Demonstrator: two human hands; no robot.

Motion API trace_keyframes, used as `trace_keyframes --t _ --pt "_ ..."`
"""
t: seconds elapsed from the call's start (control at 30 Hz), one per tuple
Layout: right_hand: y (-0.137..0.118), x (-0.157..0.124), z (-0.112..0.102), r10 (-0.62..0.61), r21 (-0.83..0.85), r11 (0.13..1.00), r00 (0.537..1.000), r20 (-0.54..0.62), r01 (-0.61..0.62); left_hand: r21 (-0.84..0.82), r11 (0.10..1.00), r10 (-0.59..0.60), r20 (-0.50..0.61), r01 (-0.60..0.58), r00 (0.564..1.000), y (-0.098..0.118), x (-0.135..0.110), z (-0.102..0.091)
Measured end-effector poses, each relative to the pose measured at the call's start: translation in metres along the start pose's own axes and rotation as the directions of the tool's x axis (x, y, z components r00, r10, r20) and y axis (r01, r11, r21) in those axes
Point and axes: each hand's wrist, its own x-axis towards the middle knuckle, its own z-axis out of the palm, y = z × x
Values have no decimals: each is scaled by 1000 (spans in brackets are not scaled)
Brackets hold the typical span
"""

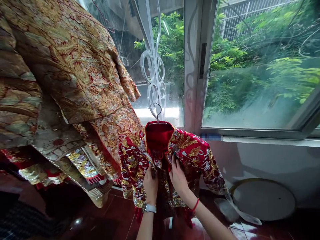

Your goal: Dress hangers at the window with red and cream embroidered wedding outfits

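Note:
A red embroidered jacket (pixel 192 153) with gold and silver threadwork hangs on a metal hanger (pixel 158 111) hooked on the white window grille (pixel 153 73). Both my hands are on its front opening, below the red collar. My left hand (pixel 150 184), with a watch at the wrist, is closed around the left front edge. My right hand (pixel 178 176), with a red string bracelet, pinches the right front edge. What the fingertips hold beyond the cloth is hidden.
More gold and red embroidered garments (pixel 70 66) hang at the left, crowding that side. A window (pixel 260 66) with greenery outside fills the back. A round white disc (pixel 263 199) leans on the wall at lower right, over a dark red floor (pixel 105 216).

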Motion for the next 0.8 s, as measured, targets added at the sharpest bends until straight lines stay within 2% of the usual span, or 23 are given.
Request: trace_keyframes --t 0.1,0.17,0.23,0.3,0.4,0.47,0.57,0.7,0.8 --pt "-2 3 -1 -26 27 999 1000 12 26 -73 997 46 90 -39 995 -12 8 -19" --pt "-7 -2 -6 -64 46 997 997 36 62 -79 996 50 57 -46 997 -15 -1 -32" --pt "-15 -8 -9 -104 59 993 993 62 100 -70 996 57 -28 -59 998 -14 -21 -40" --pt "-23 -14 -9 -133 63 990 989 63 129 -63 994 80 -53 -84 995 -10 -45 -39" --pt "-31 -14 -6 -151 59 987 988 38 148 -94 981 175 45 -170 984 -2 -65 -22" --pt "-32 -11 -3 -164 51 985 986 40 162 -108 976 202 103 -191 974 5 -61 -9" --pt "-29 -4 2 -190 36 981 980 62 188 -102 980 185 160 -171 969 18 -39 2" --pt "-30 3 4 -173 19 985 981 87 172 -129 983 158 225 -131 962 35 -13 0" --pt "-29 4 -7 -167 66 985 977 135 159 -178 982 117 267 -70 957 37 -13 -7"
